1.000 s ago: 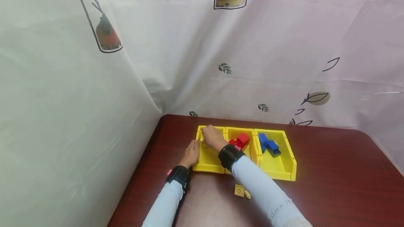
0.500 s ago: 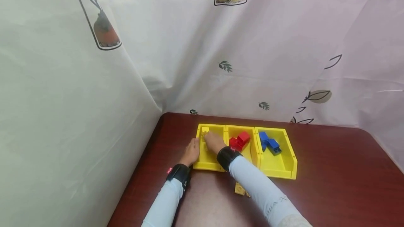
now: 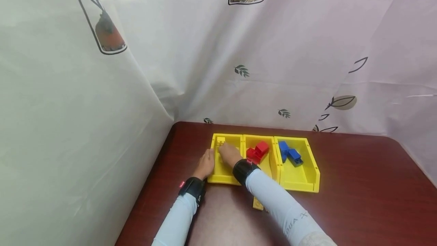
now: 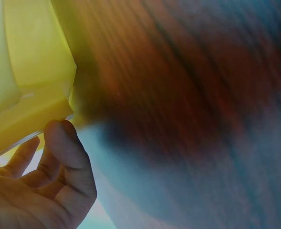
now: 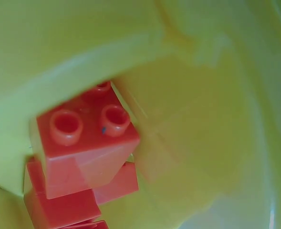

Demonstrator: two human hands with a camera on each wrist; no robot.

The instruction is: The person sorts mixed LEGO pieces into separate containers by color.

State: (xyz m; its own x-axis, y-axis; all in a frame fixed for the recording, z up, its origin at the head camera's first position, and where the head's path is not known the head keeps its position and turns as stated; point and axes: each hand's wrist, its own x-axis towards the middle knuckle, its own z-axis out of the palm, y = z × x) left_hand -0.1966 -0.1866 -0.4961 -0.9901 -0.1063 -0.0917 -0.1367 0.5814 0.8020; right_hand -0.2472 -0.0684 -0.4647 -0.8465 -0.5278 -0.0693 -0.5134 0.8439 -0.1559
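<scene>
Three yellow bins stand side by side on the table. My left hand [image 3: 206,163] grips the side of the leftmost bin [image 3: 223,179]; in the left wrist view its fingers [image 4: 66,143] are bent at the yellow edge. My right hand [image 3: 230,155] reaches down into that same bin, knuckles up and fingertips hidden. Just beyond its fingers, in the back left corner, sits a studded yellow brick [image 3: 220,140]. I cannot tell whether the right hand holds a piece. The right wrist view looks into the middle bin, where red bricks [image 5: 88,138] lie in a heap.
Blue bricks [image 3: 290,153] lie in the rightmost bin [image 3: 300,186]. In front of the bins, a small tan-yellow piece [image 3: 258,203] lies on the dark red table [image 3: 358,174], partly behind the right sleeve [image 3: 278,202]. A patterned white cloth [image 3: 191,48] hangs behind and at the left.
My right hand has drawn back from the rear of the left bin and lower into it, uncovering the yellow brick. My left hand keeps its place. The view has tilted slightly.
</scene>
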